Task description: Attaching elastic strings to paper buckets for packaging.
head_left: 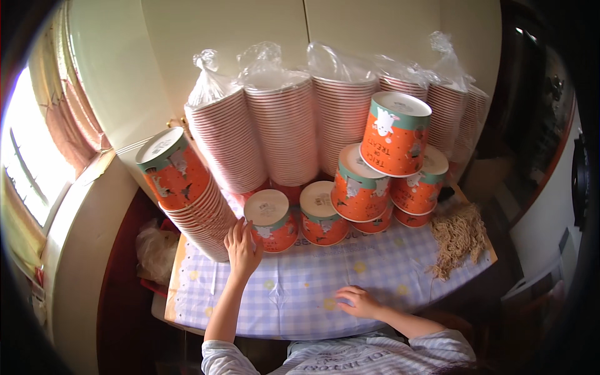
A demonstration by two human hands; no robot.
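Observation:
My left hand (pixel 242 249) reaches in between a leaning stack of orange paper tubs (pixel 199 212) and a single upturned orange tub (pixel 267 215). Its fingers are stretched out, close to both; whether they touch either is unclear. Low over the checked tablecloth, my right hand (pixel 357 302) is empty, its fingers loosely bent and apart. Another upturned tub (pixel 322 215) stands to the right of the single one. Further right, more tubs are piled bottom up, with one tub (pixel 397 134) topping the pile.
Tall stacks of paper tubs in clear plastic bags (pixel 281 125) line the back of the table. A bundle of beige string (pixel 459 237) lies at the right edge. The checked cloth (pixel 275 306) covers the table. A curtained window (pixel 69 125) is at left.

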